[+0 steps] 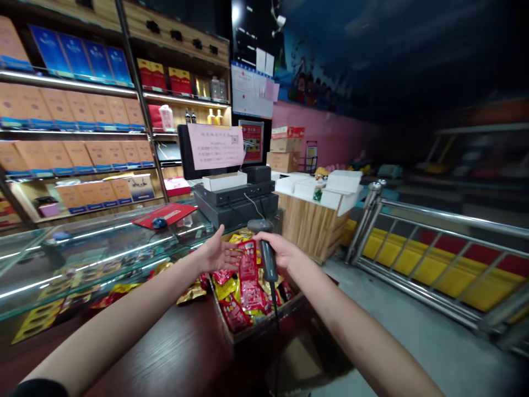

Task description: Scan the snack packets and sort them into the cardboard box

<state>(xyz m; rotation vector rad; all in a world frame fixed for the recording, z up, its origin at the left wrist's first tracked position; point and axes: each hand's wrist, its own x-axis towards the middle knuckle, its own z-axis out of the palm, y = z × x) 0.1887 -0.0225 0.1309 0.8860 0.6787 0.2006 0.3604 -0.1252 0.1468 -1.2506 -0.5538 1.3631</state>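
My right hand [281, 251] is closed around the handle of a dark grey barcode scanner [268, 259], whose cable runs down past the box. My left hand [219, 252] is open, fingers apart and thumb up, at the left of the scanner. Beneath both hands stands a cardboard box [243, 334] filled with red and yellow snack packets. A long red packet [250, 278] lies on top in the middle, just under the left fingertips; I cannot tell whether they touch it. More gold and red packets [193, 292] lie left of the box.
A glass display counter [111, 237] runs along the left, with a red mouse pad [165, 214] and a mouse [158, 223] on it. Behind the box are a black cash drawer [235, 207] and a monitor [187, 160]. A metal railing [438, 215] stands at right.
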